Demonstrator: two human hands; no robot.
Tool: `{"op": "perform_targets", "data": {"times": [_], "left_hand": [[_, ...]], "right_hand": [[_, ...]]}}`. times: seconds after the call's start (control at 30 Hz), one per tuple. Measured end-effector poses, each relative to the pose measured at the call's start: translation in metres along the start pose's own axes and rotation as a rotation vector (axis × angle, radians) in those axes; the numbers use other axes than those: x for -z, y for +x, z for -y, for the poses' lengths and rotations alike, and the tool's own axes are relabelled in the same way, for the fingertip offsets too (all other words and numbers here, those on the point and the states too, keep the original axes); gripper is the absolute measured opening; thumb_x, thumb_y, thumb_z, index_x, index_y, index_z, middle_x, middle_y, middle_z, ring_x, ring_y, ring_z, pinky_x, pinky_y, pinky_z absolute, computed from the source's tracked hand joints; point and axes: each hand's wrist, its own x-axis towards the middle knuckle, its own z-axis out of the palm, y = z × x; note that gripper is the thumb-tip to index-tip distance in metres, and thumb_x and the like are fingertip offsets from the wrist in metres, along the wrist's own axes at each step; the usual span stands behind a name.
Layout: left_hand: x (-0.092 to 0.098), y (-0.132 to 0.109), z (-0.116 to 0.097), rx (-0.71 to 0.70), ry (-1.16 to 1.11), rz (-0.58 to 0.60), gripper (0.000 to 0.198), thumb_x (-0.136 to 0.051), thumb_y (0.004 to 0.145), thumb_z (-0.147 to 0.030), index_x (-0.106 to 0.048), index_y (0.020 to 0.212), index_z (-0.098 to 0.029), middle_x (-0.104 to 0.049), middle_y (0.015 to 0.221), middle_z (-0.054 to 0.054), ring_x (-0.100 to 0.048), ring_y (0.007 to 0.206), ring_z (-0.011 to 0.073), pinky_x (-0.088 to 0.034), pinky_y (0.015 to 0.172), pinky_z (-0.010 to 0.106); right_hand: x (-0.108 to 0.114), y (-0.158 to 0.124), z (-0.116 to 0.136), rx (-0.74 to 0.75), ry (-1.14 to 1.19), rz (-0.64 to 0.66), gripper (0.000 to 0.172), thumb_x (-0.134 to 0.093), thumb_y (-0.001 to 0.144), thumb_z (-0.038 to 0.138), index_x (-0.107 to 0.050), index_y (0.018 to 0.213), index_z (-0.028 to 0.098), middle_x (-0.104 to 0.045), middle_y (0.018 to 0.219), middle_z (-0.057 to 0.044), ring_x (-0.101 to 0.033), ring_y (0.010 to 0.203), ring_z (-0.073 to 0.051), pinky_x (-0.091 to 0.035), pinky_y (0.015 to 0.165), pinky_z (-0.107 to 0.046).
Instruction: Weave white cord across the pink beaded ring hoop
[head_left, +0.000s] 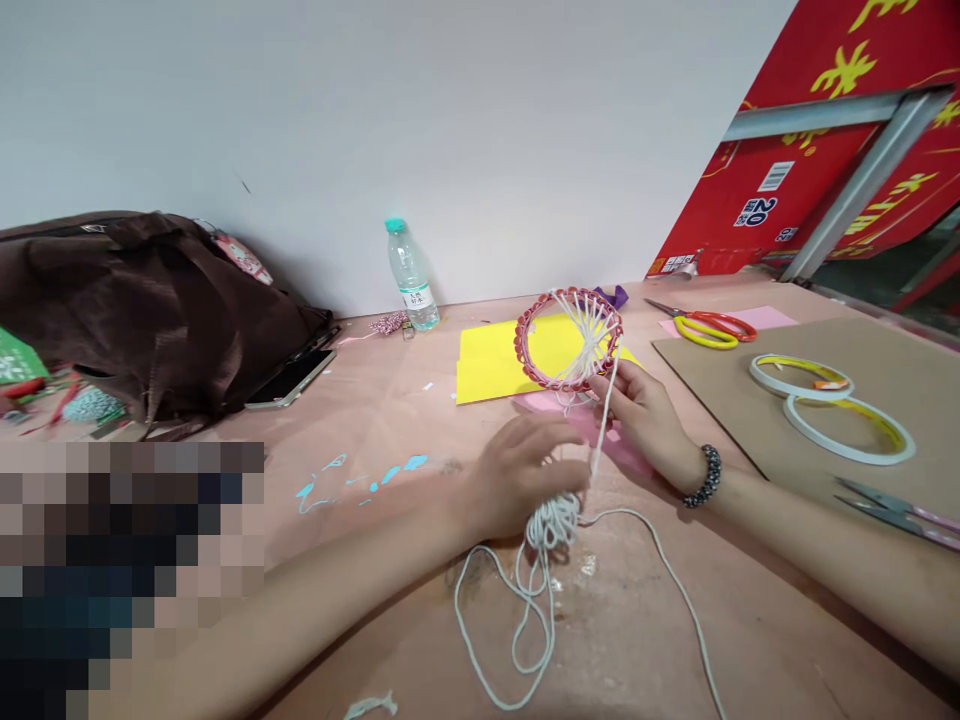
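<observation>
A round hoop wrapped in red and pink cord (525, 345) stands tilted at the table's middle, with white cord strung in spokes across it (581, 335). My right hand (637, 415) is next to the hoop's lower right and pinches a taut strand of white cord (606, 420) running down from it. My left hand (521, 475) is curled over a bunched hank of white cord (553, 525). Loose loops of that cord (495, 630) trail over the table toward me.
A yellow paper sheet (484, 365) lies under the hoop. On the right, a brown board (750, 400) holds two white hoops and pink-handled snips; yellow-handled scissors (709, 330) lie behind it. A water bottle (411, 275), brown bag (142, 310) and phone (291, 378) stand at the back left.
</observation>
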Motion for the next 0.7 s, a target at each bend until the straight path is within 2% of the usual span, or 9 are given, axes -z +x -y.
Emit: {"op": "perform_targets", "data": {"times": [0.1,0.17,0.23,0.3,0.37,0.43,0.5,0.6,0.7], "left_hand": [[0.001,0.003,-0.006,-0.323,0.068,0.037,0.014,-0.054,0.087,-0.029,-0.059,0.076,-0.021,-0.066,0.108,0.004,-0.053,0.113,0.0185,-0.035,0.105,0.038],[-0.002,0.001,-0.007,-0.325,0.019,0.151,0.024,-0.05,0.089,-0.033,-0.055,0.07,-0.019,-0.068,0.088,0.005,-0.061,0.092,0.0158,-0.042,0.097,0.033],[-0.006,-0.003,-0.005,-0.111,-0.029,0.208,0.028,-0.049,0.088,-0.037,-0.05,0.066,-0.019,-0.062,0.065,0.002,-0.059,0.066,0.0142,-0.049,0.074,0.028],[-0.008,-0.008,-0.001,0.27,-0.093,0.175,0.018,-0.055,0.083,-0.036,-0.05,0.076,-0.019,-0.058,0.06,-0.001,-0.055,0.054,0.0136,-0.044,0.054,0.025],[-0.008,-0.01,0.003,0.585,-0.215,0.118,0.029,-0.063,0.076,-0.031,-0.048,0.098,-0.02,-0.059,0.063,-0.004,-0.055,0.051,0.0134,-0.039,0.047,0.022],[-0.006,-0.009,0.007,0.704,-0.316,0.09,0.046,-0.064,0.074,-0.023,-0.043,0.115,-0.02,-0.061,0.066,-0.004,-0.057,0.053,0.0135,-0.04,0.048,0.021],[-0.004,-0.007,0.008,0.624,-0.309,0.089,0.038,-0.06,0.077,-0.019,-0.05,0.113,-0.021,-0.064,0.071,-0.002,-0.061,0.062,0.0143,-0.044,0.054,0.023],[-0.004,-0.003,0.006,0.288,-0.108,0.027,0.01,-0.06,0.079,-0.021,-0.063,0.089,-0.02,-0.066,0.089,0.005,-0.062,0.084,0.0186,-0.048,0.071,0.03],[-0.006,-0.001,0.0,-0.07,0.152,-0.047,0.007,-0.059,0.082,-0.024,-0.062,0.077,-0.021,-0.062,0.115,0.006,-0.051,0.115,0.0234,-0.036,0.1,0.044]], "right_hand": [[0.0,-0.001,0.0,0.001,0.005,-0.002,0.024,-0.061,0.081,0.04,-0.052,0.086,0.018,-0.049,0.058,0.007,-0.044,0.044,-0.007,-0.034,0.039,-0.02],[0.0,0.0,0.0,0.0,-0.018,-0.005,0.025,-0.06,0.081,0.041,-0.052,0.086,0.018,-0.049,0.056,0.007,-0.044,0.043,-0.008,-0.032,0.038,-0.02],[0.0,0.0,0.0,0.002,-0.038,-0.004,0.026,-0.06,0.081,0.043,-0.052,0.086,0.018,-0.048,0.055,0.007,-0.046,0.043,-0.008,-0.032,0.038,-0.02],[0.0,0.001,0.0,0.006,-0.041,-0.003,0.027,-0.059,0.081,0.044,-0.052,0.086,0.018,-0.049,0.057,0.006,-0.047,0.043,-0.008,-0.034,0.039,-0.02],[0.0,0.001,0.0,0.006,-0.037,-0.003,0.027,-0.059,0.081,0.044,-0.052,0.088,0.018,-0.048,0.058,0.007,-0.047,0.043,-0.007,-0.035,0.04,-0.02],[0.001,0.001,-0.001,0.003,-0.036,-0.006,0.027,-0.058,0.082,0.044,-0.052,0.089,0.019,-0.048,0.058,0.007,-0.047,0.043,-0.008,-0.035,0.039,-0.02],[0.001,0.001,-0.001,0.0,-0.035,-0.004,0.027,-0.058,0.082,0.044,-0.052,0.089,0.019,-0.046,0.057,0.007,-0.047,0.042,-0.008,-0.035,0.038,-0.021],[0.0,0.001,-0.001,-0.002,-0.033,-0.001,0.026,-0.059,0.081,0.043,-0.053,0.089,0.018,-0.049,0.058,0.006,-0.047,0.043,-0.008,-0.035,0.039,-0.021],[0.0,0.0,0.0,0.01,-0.027,-0.008,0.026,-0.061,0.08,0.042,-0.053,0.086,0.018,-0.051,0.061,0.005,-0.046,0.045,-0.008,-0.035,0.04,-0.021]]}}
